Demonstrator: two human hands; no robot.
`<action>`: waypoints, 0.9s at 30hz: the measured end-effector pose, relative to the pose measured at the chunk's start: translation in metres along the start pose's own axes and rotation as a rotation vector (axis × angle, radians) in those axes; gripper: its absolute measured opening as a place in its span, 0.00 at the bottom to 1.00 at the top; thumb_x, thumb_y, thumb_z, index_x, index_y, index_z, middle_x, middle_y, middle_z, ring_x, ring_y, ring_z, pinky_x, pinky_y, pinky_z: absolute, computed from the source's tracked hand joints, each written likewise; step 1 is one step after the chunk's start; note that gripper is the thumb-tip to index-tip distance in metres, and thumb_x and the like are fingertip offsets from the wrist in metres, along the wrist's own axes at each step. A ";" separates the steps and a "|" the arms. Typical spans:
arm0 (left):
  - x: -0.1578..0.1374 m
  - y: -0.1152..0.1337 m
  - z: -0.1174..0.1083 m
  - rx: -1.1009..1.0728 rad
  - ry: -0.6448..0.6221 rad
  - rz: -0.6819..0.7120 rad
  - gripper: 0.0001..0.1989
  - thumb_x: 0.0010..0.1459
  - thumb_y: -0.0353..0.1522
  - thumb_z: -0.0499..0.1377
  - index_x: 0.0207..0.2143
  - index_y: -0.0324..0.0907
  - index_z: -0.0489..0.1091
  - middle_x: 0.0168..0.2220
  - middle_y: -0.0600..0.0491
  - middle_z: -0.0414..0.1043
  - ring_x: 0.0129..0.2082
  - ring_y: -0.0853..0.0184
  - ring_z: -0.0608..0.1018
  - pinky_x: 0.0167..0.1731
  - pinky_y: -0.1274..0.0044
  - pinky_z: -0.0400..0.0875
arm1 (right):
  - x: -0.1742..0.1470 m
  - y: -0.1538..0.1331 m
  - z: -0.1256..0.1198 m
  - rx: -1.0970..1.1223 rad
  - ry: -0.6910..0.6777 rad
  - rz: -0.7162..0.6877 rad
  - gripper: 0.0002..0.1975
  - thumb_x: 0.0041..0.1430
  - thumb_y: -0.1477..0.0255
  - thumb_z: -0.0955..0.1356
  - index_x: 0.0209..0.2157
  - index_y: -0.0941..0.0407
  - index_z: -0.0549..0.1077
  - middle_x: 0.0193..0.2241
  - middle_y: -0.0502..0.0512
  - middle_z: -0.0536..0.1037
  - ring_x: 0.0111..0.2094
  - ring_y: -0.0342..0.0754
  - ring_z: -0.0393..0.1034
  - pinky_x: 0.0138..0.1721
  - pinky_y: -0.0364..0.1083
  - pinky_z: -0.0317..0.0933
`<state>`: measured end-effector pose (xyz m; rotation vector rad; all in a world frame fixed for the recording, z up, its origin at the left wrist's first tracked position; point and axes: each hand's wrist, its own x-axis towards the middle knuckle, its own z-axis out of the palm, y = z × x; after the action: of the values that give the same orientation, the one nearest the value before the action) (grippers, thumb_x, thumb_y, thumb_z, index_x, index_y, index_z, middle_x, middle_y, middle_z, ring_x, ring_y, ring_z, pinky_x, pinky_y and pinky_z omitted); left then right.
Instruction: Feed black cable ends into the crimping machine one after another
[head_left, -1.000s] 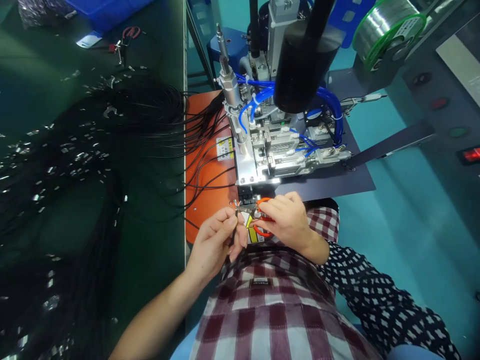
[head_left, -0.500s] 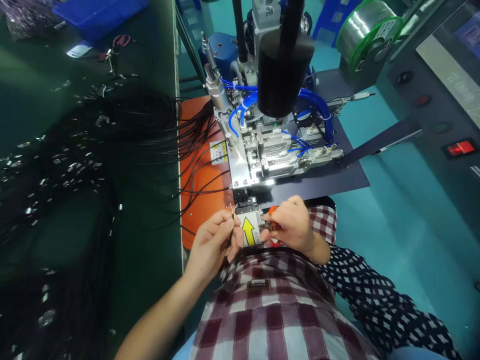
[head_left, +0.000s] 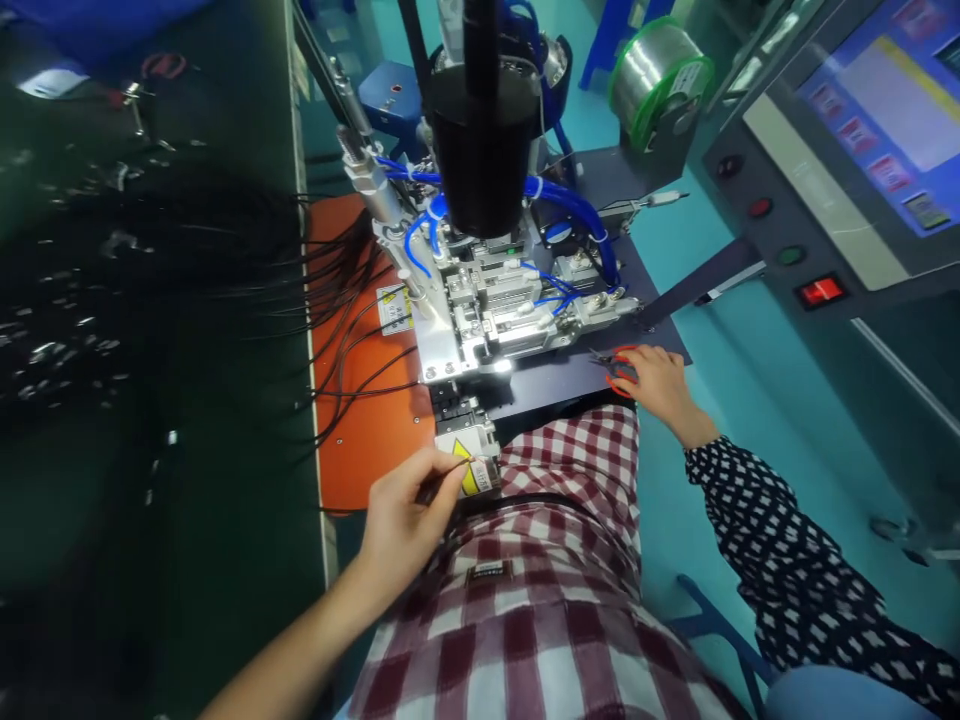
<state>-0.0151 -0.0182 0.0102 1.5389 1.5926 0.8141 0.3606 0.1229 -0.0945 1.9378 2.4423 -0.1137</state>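
Observation:
My left hand (head_left: 409, 520) is closed in a pinch around the end of a thin black cable (head_left: 466, 460), just above the white block with a yellow arrow (head_left: 471, 475) at the front of the machine. Over on the right, my right hand (head_left: 664, 385) has its fingers on the handles of small red-handled cutters (head_left: 621, 370). The jaws of the cutters point left, low over the dark base plate (head_left: 555, 375). Metal clamps and cylinders of the machine (head_left: 502, 310) stand beyond both hands.
Several black cables (head_left: 360, 370) run across the orange plate (head_left: 360, 450) from the dark table at left. A black cylinder (head_left: 484, 150) hangs over the machine. A solder wire spool (head_left: 660, 80) stands at the back, and a control panel (head_left: 840, 220) with a screen is at right.
My right hand has moved right with the cutters, from beside the arrow block to over the base plate. My left hand still pinches the cable. The view has turned toward the right.

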 end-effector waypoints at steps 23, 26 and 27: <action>0.014 0.005 -0.004 -0.492 -0.051 -0.254 0.10 0.57 0.36 0.62 0.39 0.42 0.69 0.32 0.55 0.70 0.23 0.75 0.69 0.23 0.82 0.63 | -0.038 -0.227 -0.067 1.642 -0.305 -0.091 0.06 0.54 0.70 0.72 0.26 0.57 0.76 0.23 0.49 0.74 0.25 0.42 0.64 0.27 0.43 0.59; 0.017 0.005 -0.002 -0.591 -0.083 -0.330 0.10 0.59 0.38 0.60 0.33 0.40 0.67 0.20 0.59 0.64 0.17 0.77 0.64 0.19 0.83 0.56 | -0.041 -0.231 -0.066 1.612 -0.244 -0.113 0.05 0.53 0.72 0.72 0.26 0.57 0.76 0.24 0.50 0.74 0.26 0.43 0.65 0.29 0.44 0.61; 0.018 0.004 -0.001 -0.626 -0.091 -0.350 0.11 0.60 0.38 0.59 0.32 0.40 0.66 0.17 0.61 0.61 0.16 0.78 0.62 0.19 0.83 0.54 | -0.042 -0.233 -0.066 1.599 -0.219 -0.122 0.05 0.54 0.73 0.72 0.25 0.57 0.75 0.24 0.50 0.75 0.27 0.43 0.66 0.30 0.44 0.61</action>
<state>-0.0134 0.0000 0.0123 0.8138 1.3140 0.9127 0.1455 0.0346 -0.0164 1.6245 2.2787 -2.6909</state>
